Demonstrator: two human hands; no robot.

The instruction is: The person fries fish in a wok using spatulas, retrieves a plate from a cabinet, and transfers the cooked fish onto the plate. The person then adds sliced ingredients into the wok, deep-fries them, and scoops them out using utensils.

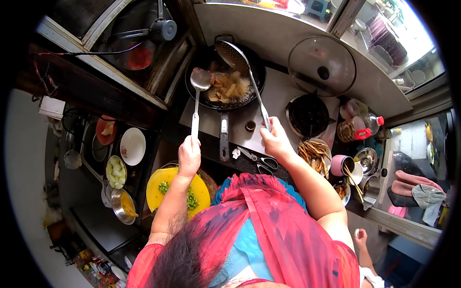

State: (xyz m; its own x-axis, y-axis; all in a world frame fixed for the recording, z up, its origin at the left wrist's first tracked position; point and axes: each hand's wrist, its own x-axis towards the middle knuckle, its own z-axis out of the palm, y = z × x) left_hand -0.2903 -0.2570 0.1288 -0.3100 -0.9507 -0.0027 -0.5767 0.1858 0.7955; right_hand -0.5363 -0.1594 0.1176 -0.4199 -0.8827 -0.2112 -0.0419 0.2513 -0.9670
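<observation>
My left hand [189, 152] is closed round the white handle of a metal spatula [200, 79], its blade over the left side of a dark wok [259, 81]. In my right hand [276, 139] is the long handle of a perforated skimmer [232, 56]. The skimmer's bowl is tilted above the back of the wok. Between the two tools, pale yellow-brown food pieces [230, 87] lie in bubbling oil. The wok's handle [224, 137] points toward me, between my forearms.
A glass lid [322, 60] leans on the wall behind a second burner [308, 115]. Scissors [259, 159] lie at the counter's front. Fried strips [314, 154] and oil bottles [353, 129] stand right; a yellow board [158, 185] with chopped greens is left. Another person's hand [361, 236] shows lower right.
</observation>
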